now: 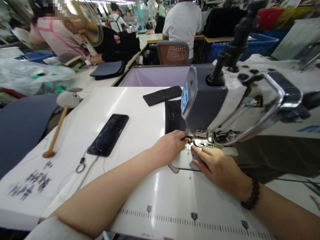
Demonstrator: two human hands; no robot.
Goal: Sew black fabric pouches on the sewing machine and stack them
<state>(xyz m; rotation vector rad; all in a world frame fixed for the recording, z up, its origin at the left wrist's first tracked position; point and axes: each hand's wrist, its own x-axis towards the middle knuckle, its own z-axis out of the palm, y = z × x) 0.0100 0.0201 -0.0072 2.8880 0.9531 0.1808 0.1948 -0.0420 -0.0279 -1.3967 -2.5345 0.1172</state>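
Note:
My left hand [168, 147] is at the needle area of a sewing machine [203, 100], its fingers closed on the front edge of a black fabric piece [173, 116]. That piece lies flat behind the hand, with a small light outline stitched on it, and runs partly behind the machine head. A bit of dark material shows between the fingertips and the presser foot [191, 139]. My right hand [220, 168] rests with fingers stretched out on the machine bed, just right of the foot, holding nothing visible. A dark bead bracelet [252, 193] circles that wrist.
Another black fabric piece [162, 95] lies farther back. Left on the white table are a phone [108, 135] with a ring strap and a wooden-handled mallet-like tool [60, 128]. A printed ruler [175, 220] runs along the front. Co-workers sit beyond, near a chair [173, 53].

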